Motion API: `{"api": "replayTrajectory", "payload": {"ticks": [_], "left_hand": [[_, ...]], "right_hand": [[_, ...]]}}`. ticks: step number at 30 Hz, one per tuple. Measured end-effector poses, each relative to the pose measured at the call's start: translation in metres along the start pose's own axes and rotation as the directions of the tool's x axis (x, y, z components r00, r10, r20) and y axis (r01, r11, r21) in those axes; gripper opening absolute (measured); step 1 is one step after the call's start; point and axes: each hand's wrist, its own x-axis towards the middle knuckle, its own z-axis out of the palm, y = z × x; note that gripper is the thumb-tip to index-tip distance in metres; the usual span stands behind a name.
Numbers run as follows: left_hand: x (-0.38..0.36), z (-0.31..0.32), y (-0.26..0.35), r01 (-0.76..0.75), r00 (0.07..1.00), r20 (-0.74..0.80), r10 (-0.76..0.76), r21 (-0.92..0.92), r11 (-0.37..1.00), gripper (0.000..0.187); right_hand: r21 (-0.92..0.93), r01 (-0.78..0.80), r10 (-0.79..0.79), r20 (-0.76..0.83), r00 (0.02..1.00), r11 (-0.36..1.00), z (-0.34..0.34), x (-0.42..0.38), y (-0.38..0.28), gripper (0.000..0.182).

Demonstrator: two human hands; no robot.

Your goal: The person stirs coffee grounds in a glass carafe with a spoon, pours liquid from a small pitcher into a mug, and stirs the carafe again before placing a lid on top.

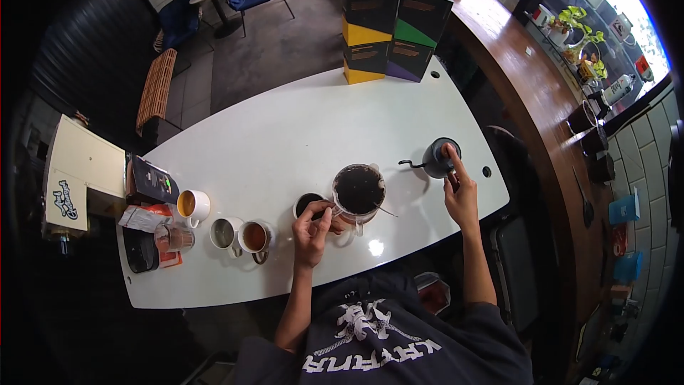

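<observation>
A glass dripper [360, 190] filled with dark coffee grounds stands near the front middle of the white table. My left hand [312, 229] is at its left side, fingers bent together close to the rim; what they grip is too small to tell. Just behind that hand is a dark-filled cup [307, 203], partly hidden. On the right, my right hand [459, 185] is at a dark gooseneck kettle [437, 158], with a finger stretched over its lid and the others by its near side. The kettle's thin spout points left toward the dripper.
Two cups [225, 234] [254, 237], a yellow-lined white mug [194, 205] and a glass [173, 237] stand left. A cream grinder [87, 171] is at the far left. Stacked boxes [392, 32] stand at the back edge. A wooden counter [527, 78] runs along the right.
</observation>
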Motion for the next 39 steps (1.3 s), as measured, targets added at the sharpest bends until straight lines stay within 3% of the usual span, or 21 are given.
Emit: {"api": "replayTrajectory", "payload": {"ticks": [2,8,14,16,18,22,24,28,31,32,34,35,36,38,39], "left_hand": [[-0.002,0.001,0.000,-0.003,1.000,-0.027,0.003,-0.013,1.000,0.023],[-0.009,0.011,0.000,-0.017,0.989,-0.146,0.016,-0.005,1.000,0.023],[-0.017,0.020,-0.002,-0.051,0.961,-0.272,0.045,-0.014,0.999,0.025],[-0.019,0.026,0.001,-0.050,0.954,-0.294,0.052,0.017,0.999,0.026],[-0.026,0.025,0.003,-0.033,0.949,-0.312,0.047,0.048,0.998,0.027],[-0.030,0.025,0.003,-0.033,0.959,-0.280,0.041,0.032,0.999,0.029],[-0.030,0.023,0.003,-0.024,0.968,-0.251,0.028,0.021,1.000,0.030],[-0.023,0.012,0.003,-0.010,0.988,-0.152,0.012,0.010,1.000,0.030],[-0.016,0.004,0.005,0.000,0.996,-0.090,0.003,0.029,1.000,0.027],[-0.015,0.003,0.006,-0.004,0.997,-0.073,0.006,0.019,1.000,0.027],[-0.012,-0.002,0.008,0.022,0.999,-0.049,-0.020,0.045,0.999,0.027],[-0.011,-0.007,0.007,0.016,0.999,-0.033,-0.015,0.039,0.999,0.027],[-0.008,-0.010,0.003,0.023,1.000,-0.003,-0.023,0.025,0.999,0.027],[-0.007,-0.015,-0.003,0.041,0.998,0.039,-0.040,-0.006,0.999,0.027],[-0.005,-0.019,-0.003,0.059,0.996,0.071,-0.059,-0.004,0.998,0.027]], "right_hand": [[-0.022,0.037,-0.038,-0.011,0.999,0.999,0.002,0.000,0.008,0.079],[-0.039,-0.012,0.018,0.156,0.988,0.999,0.005,0.003,0.016,0.082],[-0.013,0.124,-0.120,0.170,0.978,0.992,0.013,0.012,0.033,0.086],[-0.019,-0.019,0.024,0.275,0.961,1.000,0.014,0.015,0.033,0.083],[0.022,0.041,-0.045,0.265,0.963,0.999,0.020,0.013,0.038,0.082],[0.010,-0.008,0.006,0.250,0.968,1.000,0.024,0.011,0.040,0.081],[0.047,0.056,-0.063,0.158,0.985,0.997,0.027,0.006,0.040,0.082],[0.005,-0.068,0.066,0.165,0.984,0.998,0.029,-0.001,0.037,0.081],[-0.306,-0.020,0.059,0.118,0.991,0.952,0.029,-0.009,0.019,0.080],[-0.317,-0.027,0.063,0.102,0.993,0.948,0.028,-0.013,0.013,0.080],[-0.433,0.001,-0.043,-0.089,0.995,0.901,0.025,-0.019,-0.009,0.075],[-0.401,0.012,-0.069,-0.129,0.989,0.916,0.021,-0.021,-0.022,0.060],[-0.410,0.005,-0.071,-0.146,0.987,0.912,0.019,-0.023,-0.033,0.060],[0.007,0.092,-0.092,0.028,0.995,0.996,0.013,-0.031,-0.050,0.050],[0.087,0.136,-0.138,0.029,0.990,0.987,0.014,-0.034,-0.065,0.042]]}}
